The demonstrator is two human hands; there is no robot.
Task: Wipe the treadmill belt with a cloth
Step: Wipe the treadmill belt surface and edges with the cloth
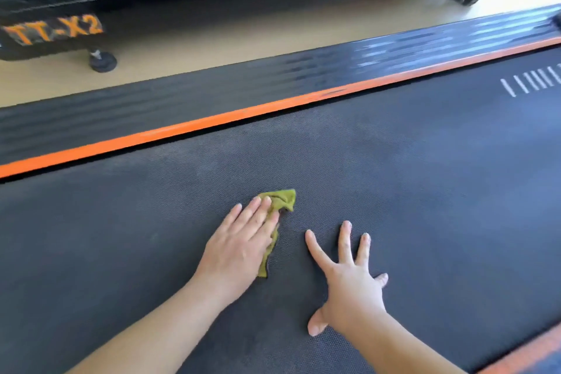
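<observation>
The dark textured treadmill belt (394,176) fills most of the head view. A small olive-green cloth (282,199) lies on it near the middle. My left hand (239,243) presses flat on the cloth with straight fingers, covering most of it; only the far tip and a strip along the hand's right side show. My right hand (349,276) rests flat on the bare belt just to the right, fingers spread, holding nothing.
An orange strip (212,121) and a black ribbed side rail (182,94) border the belt's far edge. Beyond lies light wooden floor (212,42) and a second treadmill (54,30) marked TT-X2 on wheels. White stripe marks (531,80) sit on the belt at the right.
</observation>
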